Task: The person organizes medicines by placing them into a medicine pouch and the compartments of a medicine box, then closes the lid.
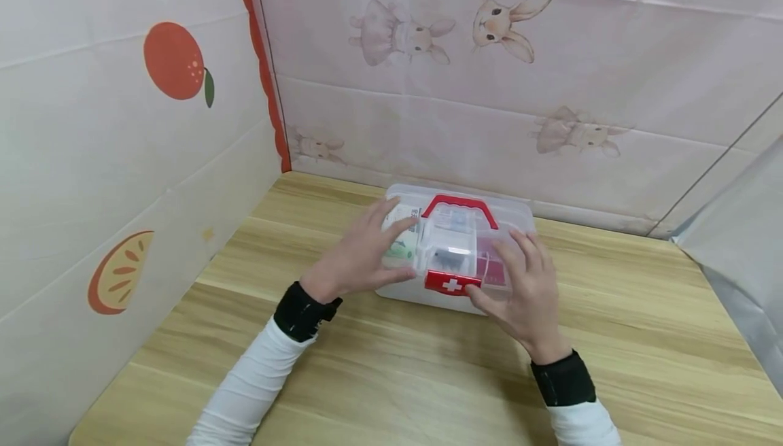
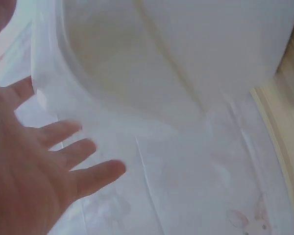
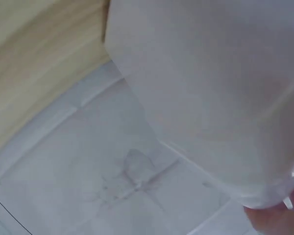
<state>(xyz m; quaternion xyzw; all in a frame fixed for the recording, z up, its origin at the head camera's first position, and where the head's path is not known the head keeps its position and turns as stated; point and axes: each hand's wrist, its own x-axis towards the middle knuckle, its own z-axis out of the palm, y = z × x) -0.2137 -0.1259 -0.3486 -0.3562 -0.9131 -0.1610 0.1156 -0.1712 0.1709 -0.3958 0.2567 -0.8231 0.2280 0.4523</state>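
A first-aid box (image 1: pixel 404 293) with a white base and clear lid sits on the table near the back wall. It has a red handle (image 1: pixel 459 200) on top and a red latch (image 1: pixel 437 281) with a white cross in front. My left hand (image 1: pixel 361 252) spreads its fingers over the lid's left side. Above the right side my right hand (image 1: pixel 529 296) has its fingers apart, with the thumb at the latch's right end. Through the lid show a green-and-white packet (image 1: pixel 400 250) and something magenta (image 1: pixel 492 271). Both wrist views catch the box's pale wall (image 2: pixel 225 44) (image 3: pixel 206 88) close up.
The wood-grain table (image 1: pixel 379 385) extends in front of the box and to both sides. A rabbit-print sheet (image 1: pixel 416 126) hangs right behind it. On the left stands a white sheet (image 1: pixel 61 160) with fruit prints, and a pale cloth (image 1: pixel 746 228) hangs at the right.
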